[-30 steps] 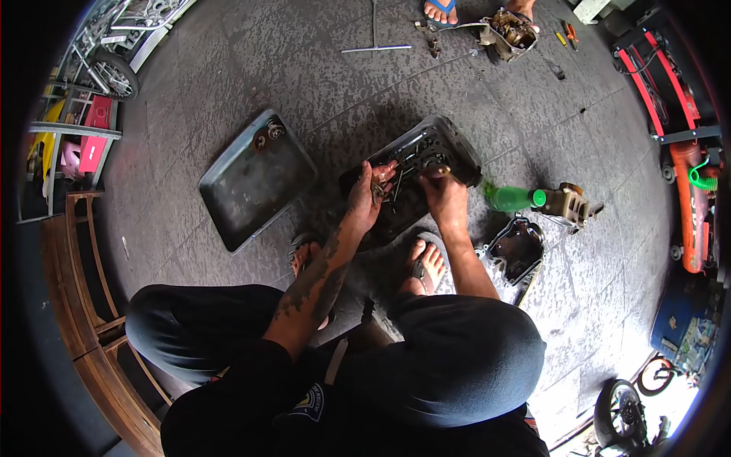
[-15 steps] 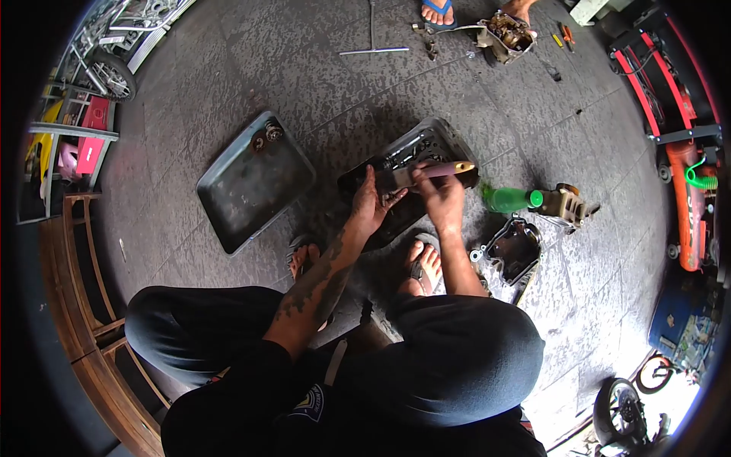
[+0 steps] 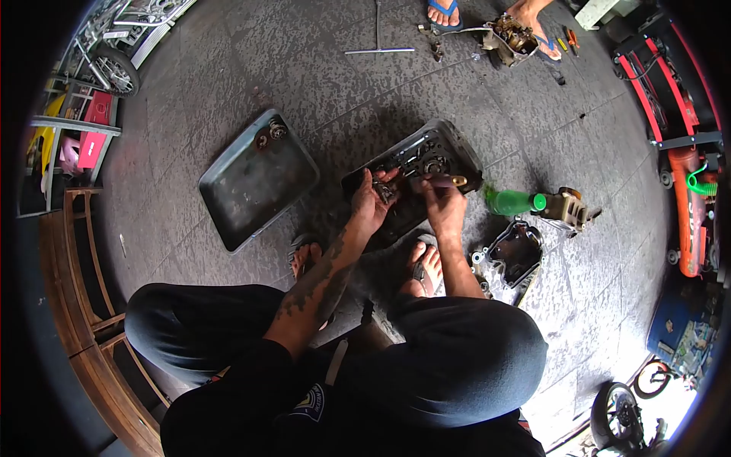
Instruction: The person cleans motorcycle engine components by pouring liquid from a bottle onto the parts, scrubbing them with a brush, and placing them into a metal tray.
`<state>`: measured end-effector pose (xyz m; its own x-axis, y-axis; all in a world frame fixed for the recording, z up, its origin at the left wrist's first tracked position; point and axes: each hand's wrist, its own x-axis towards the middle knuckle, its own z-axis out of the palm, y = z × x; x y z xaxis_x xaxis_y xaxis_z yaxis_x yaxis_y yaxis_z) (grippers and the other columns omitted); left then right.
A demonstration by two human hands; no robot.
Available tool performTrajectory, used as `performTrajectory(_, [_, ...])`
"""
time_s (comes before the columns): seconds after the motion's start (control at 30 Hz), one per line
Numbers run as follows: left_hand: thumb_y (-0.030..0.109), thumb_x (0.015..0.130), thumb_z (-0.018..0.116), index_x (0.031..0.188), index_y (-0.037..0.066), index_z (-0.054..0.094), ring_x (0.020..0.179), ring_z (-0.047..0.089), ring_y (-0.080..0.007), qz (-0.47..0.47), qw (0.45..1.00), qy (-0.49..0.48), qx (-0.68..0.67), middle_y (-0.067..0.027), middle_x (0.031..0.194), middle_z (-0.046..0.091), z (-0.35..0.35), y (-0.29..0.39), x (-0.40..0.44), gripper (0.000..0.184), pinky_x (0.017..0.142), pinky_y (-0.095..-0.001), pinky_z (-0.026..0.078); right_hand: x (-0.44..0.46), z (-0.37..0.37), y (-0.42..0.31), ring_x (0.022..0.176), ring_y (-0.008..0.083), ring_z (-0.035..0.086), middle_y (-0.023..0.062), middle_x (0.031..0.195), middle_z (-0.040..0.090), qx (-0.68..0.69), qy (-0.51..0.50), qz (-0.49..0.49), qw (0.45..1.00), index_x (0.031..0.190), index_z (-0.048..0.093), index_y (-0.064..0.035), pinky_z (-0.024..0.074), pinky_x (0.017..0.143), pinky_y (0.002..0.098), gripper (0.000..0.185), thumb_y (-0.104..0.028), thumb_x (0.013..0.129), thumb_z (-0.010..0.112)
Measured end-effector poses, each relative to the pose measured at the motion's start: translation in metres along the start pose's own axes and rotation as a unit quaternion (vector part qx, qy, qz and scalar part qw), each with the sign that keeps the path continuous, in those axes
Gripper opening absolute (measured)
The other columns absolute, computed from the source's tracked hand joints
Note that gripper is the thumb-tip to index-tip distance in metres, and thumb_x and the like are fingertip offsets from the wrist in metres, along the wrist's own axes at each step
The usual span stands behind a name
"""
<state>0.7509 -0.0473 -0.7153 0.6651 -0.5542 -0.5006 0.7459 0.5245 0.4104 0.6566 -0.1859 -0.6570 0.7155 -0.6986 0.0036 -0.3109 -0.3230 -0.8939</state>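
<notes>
My left hand [image 3: 372, 199] is closed round a small dark metal part [image 3: 384, 189] above the left side of a black tray [image 3: 460, 142]. My right hand [image 3: 445, 204] grips a brush [image 3: 449, 181], its handle end pointing right and its head close to the metal part. Several dark metal parts lie in the tray under and beyond my hands. To the left rests a second grey tray [image 3: 259, 186] with small round parts [image 3: 277, 131] in its top corner. A green bottle [image 3: 512, 202] lies just right of the black tray.
Metal housings [image 3: 563, 209] and an open cover [image 3: 516, 253] are at the right. A T-shaped tool [image 3: 379, 51] lies farther off. Another person's feet in blue sandals [image 3: 444, 14] stand by an engine part [image 3: 509, 39]. A red rack [image 3: 647, 84] is at the right edge.
The brush was hidden mostly by my right hand, then showed lengthwise across the tray, and now is turned partly away. My left fingers have curled round the metal part. The other person's right foot has shifted.
</notes>
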Motion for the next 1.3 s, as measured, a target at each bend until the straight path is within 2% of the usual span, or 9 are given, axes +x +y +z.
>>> performTrajectory(0.13, [0.042, 0.101, 0.036, 0.098, 0.012, 0.053, 0.109, 0.059, -0.0295, 0.001, 1.0, 0.004, -0.015, -0.013, 0.121, 0.062, -0.001, -0.001, -0.003, 0.035, 0.093, -0.043, 0.048, -0.009, -0.007, -0.031, 0.077, 0.0232, 0.07, 0.0127, 0.083, 0.07, 0.12, -0.014, -0.007, 0.993, 0.094, 0.067, -0.0038, 0.0523, 0.07, 0.0315, 0.013, -0.014, 0.086, 0.068])
performTrajectory(0.37, [0.041, 0.101, 0.036, 0.097, 0.012, 0.053, 0.111, 0.059, -0.0315, 0.007, 0.999, 0.004, -0.035, -0.0148, 0.119, 0.062, -0.007, -0.002, 0.0, 0.033, 0.094, -0.0446, 0.047, -0.005, -0.008, -0.024, 0.076, 0.0234, 0.069, 0.0132, 0.082, 0.07, 0.057, -0.006, 0.03, 0.998, 0.096, 0.067, -0.0028, 0.052, 0.07, 0.0319, 0.017, -0.015, 0.085, 0.069])
performTrajectory(0.47, [0.04, 0.101, 0.036, 0.097, 0.012, 0.052, 0.111, 0.058, -0.0304, 0.003, 0.999, 0.008, -0.032, -0.0138, 0.117, 0.063, -0.001, -0.005, -0.001, 0.033, 0.094, -0.0442, 0.048, -0.008, -0.005, -0.027, 0.076, 0.0243, 0.069, 0.0136, 0.083, 0.07, 0.164, -0.048, 0.0, 0.985, 0.095, 0.067, -0.0026, 0.0518, 0.07, 0.0317, 0.017, -0.014, 0.084, 0.07])
performTrajectory(0.7, [0.04, 0.099, 0.043, 0.103, 0.01, 0.057, 0.109, 0.059, -0.0253, -0.004, 0.997, -0.07, -0.031, -0.0101, 0.119, 0.061, -0.007, -0.001, -0.007, 0.033, 0.098, -0.0414, 0.047, 0.003, -0.006, -0.019, 0.076, 0.024, 0.07, 0.0157, 0.083, 0.07, 0.064, -0.006, 0.0, 0.998, 0.096, 0.068, -0.0031, 0.0524, 0.069, 0.0333, 0.017, -0.016, 0.084, 0.069])
performTrajectory(0.8, [0.041, 0.099, 0.043, 0.102, 0.011, 0.057, 0.108, 0.06, -0.0236, -0.001, 1.0, -0.015, -0.008, -0.0096, 0.119, 0.062, 0.002, -0.003, -0.006, 0.033, 0.096, -0.0394, 0.047, -0.002, -0.005, -0.027, 0.075, 0.0204, 0.069, 0.0157, 0.082, 0.07, 0.146, -0.063, -0.009, 0.987, 0.097, 0.068, -0.0027, 0.0518, 0.068, 0.0324, 0.017, -0.013, 0.083, 0.07])
performTrajectory(0.9, [0.042, 0.099, 0.043, 0.101, 0.011, 0.057, 0.107, 0.06, -0.0222, 0.002, 0.998, -0.058, -0.025, -0.0094, 0.119, 0.062, 0.004, -0.005, -0.008, 0.034, 0.094, -0.0393, 0.048, -0.004, 0.003, -0.01, 0.075, 0.0243, 0.07, 0.0159, 0.08, 0.069, 0.062, -0.105, 0.011, 0.992, 0.097, 0.068, -0.0039, 0.0519, 0.068, 0.033, 0.018, -0.015, 0.083, 0.069])
performTrajectory(1.0, [0.044, 0.099, 0.041, 0.1, 0.011, 0.058, 0.108, 0.06, -0.0216, 0.012, 0.998, -0.054, -0.016, -0.0091, 0.118, 0.062, -0.008, -0.005, -0.004, 0.037, 0.094, -0.0401, 0.048, 0.003, -0.009, -0.024, 0.077, 0.0242, 0.07, 0.016, 0.08, 0.07, 0.014, -0.014, 0.007, 1.0, 0.098, 0.068, -0.0041, 0.0521, 0.069, 0.0327, 0.019, -0.016, 0.083, 0.07])
performTrajectory(1.17, [0.05, 0.099, 0.034, 0.115, 0.008, 0.057, 0.107, 0.059, -0.0218, -0.011, 0.999, -0.049, 0.001, -0.0079, 0.113, 0.064, 0.009, 0.0, -0.014, 0.05, 0.094, -0.041, 0.047, 0.002, -0.002, -0.042, 0.079, 0.0161, 0.068, 0.0116, 0.083, 0.071, 0.17, -0.035, 0.03, 0.984, 0.096, 0.068, -0.0016, 0.0508, 0.071, 0.0304, 0.016, -0.014, 0.085, 0.069])
performTrajectory(1.3, [0.052, 0.099, 0.028, 0.123, 0.006, 0.053, 0.108, 0.06, -0.0218, 0.01, 0.998, -0.01, 0.054, -0.0083, 0.113, 0.064, 0.007, -0.004, -0.014, 0.058, 0.093, -0.0411, 0.048, 0.004, 0.003, -0.03, 0.077, 0.0175, 0.068, 0.0131, 0.082, 0.071, 0.098, -0.036, 0.032, 0.994, 0.096, 0.068, -0.0013, 0.0513, 0.07, 0.0313, 0.017, -0.014, 0.085, 0.069])
